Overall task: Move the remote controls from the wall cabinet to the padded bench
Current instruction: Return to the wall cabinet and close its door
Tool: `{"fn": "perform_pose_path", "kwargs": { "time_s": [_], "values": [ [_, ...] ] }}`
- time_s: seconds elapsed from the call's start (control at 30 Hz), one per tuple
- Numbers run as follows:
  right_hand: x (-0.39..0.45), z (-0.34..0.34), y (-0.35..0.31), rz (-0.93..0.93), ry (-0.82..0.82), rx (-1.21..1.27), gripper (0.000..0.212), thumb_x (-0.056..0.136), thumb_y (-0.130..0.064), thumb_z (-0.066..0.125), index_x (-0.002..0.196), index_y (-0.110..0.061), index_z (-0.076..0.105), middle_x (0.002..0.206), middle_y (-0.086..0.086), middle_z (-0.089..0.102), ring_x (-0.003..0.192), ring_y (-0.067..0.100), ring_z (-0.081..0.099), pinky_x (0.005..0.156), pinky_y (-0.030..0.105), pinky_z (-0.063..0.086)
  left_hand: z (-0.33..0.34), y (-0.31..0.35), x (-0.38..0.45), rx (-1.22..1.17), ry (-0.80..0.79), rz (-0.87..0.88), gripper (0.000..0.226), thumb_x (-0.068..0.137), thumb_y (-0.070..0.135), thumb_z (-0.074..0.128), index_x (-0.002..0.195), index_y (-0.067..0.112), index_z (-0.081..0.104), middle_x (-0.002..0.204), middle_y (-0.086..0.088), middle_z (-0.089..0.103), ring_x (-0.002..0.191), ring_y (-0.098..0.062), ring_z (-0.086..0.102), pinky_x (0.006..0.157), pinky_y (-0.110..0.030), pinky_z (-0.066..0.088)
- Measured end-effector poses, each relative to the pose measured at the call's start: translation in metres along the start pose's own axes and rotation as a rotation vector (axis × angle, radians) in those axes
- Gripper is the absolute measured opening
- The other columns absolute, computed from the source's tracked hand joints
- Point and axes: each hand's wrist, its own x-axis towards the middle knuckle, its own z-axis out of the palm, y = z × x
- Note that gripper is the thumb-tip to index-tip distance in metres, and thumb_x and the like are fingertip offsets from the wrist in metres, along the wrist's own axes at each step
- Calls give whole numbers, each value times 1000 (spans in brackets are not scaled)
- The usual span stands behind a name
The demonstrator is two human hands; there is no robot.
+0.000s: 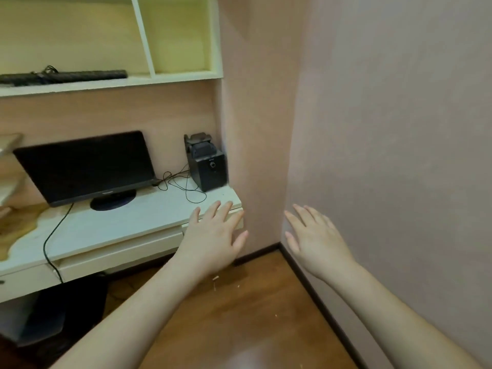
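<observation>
Both my hands are stretched out in front of me, palms down, fingers spread, holding nothing. My left hand [213, 235] hovers by the right corner of a white desk [111, 230]. My right hand [316, 238] is close to the pink wall on the right. A pale wall cabinet [183, 75] with open compartments hangs above the desk at the top left. On its shelf lies a long black object with cables [64, 76]; I cannot tell if it is a remote control. No padded bench is in view.
On the desk stand a black monitor [85, 166] and a black speaker [207, 163] with loose cables. Pink walls [399, 129] meet in a corner straight ahead. A wooden floor [239, 302] lies below. Something dark sits under the desk.
</observation>
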Motion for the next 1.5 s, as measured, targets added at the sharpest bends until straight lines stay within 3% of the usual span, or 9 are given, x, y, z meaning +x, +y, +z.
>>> {"fn": "perform_pose_path", "kwargs": {
  "time_s": [0.27, 0.4, 0.83, 1.2, 1.5],
  "values": [
    [103, -36, -3, -126, 5, 13, 55, 99, -44, 30, 150, -23, 25, 156, 2, 26, 144, 20, 20, 117, 36, 16, -40, -38, 70, -21, 74, -57, 56, 96, 53, 25, 148, 34, 25, 159, 4, 19, 147, -15, 10, 117, -48, 13],
    [157, -47, 11, -137, 25, -7, 55, 97, -47, 30, 147, -23, 28, 153, 3, 31, 141, 22, 27, 113, 38, 21, -54, -41, 114, 12, 101, -111, 52, 96, 49, 26, 145, 33, 31, 156, 4, 26, 145, -21, 15, 116, -49, 16],
    [302, -95, 23, -280, 123, -41, 53, 97, -47, 31, 144, -22, 33, 149, 3, 36, 138, 23, 29, 111, 36, 24, -124, -66, 228, 106, 199, -133, 51, 95, 46, 27, 144, 33, 31, 152, 5, 31, 142, -16, 20, 114, -50, 18],
    [412, -136, -21, -256, 225, 22, 52, 97, -47, 30, 144, -24, 33, 148, 1, 36, 137, 22, 32, 109, 38, 28, -174, -164, 300, 116, 221, -131, 55, 94, 49, 27, 148, 36, 22, 154, 2, 29, 140, -20, 27, 111, -46, 26],
    [485, -169, -78, -225, 336, -3, 50, 97, -43, 33, 144, -25, 34, 149, 0, 36, 137, 20, 31, 107, 36, 28, -211, -232, 355, 218, 433, 18, 53, 94, 48, 29, 144, 32, 32, 148, 5, 37, 136, -16, 31, 105, -43, 31]
  ]
}}
